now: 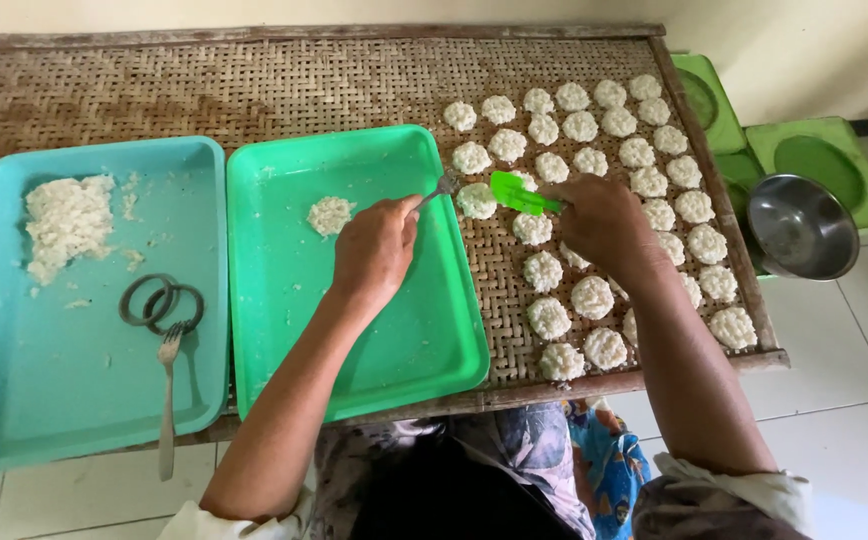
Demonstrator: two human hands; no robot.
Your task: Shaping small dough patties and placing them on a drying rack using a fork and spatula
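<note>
My left hand [374, 250] grips a metal fork [441, 187] whose tines touch a round white rice cake [476, 200] on the woven bamboo tray [204, 90]. My right hand [599, 215] holds a bright green plastic spatula [522, 193] lying next to that same cake. Several more round rice cakes [644, 180] lie in rows over the right half of the woven tray. One shaped rice patty [331, 214] rests in the green plastic tray [424, 350] under my left wrist.
A teal plastic tray [54, 400] at left holds a heap of cooked rice [67, 222], two metal ring moulds [162, 302] and a second fork [168, 400]. A steel bowl [802, 226] sits on green plastic stools [834, 160] at right. White tiled floor lies below.
</note>
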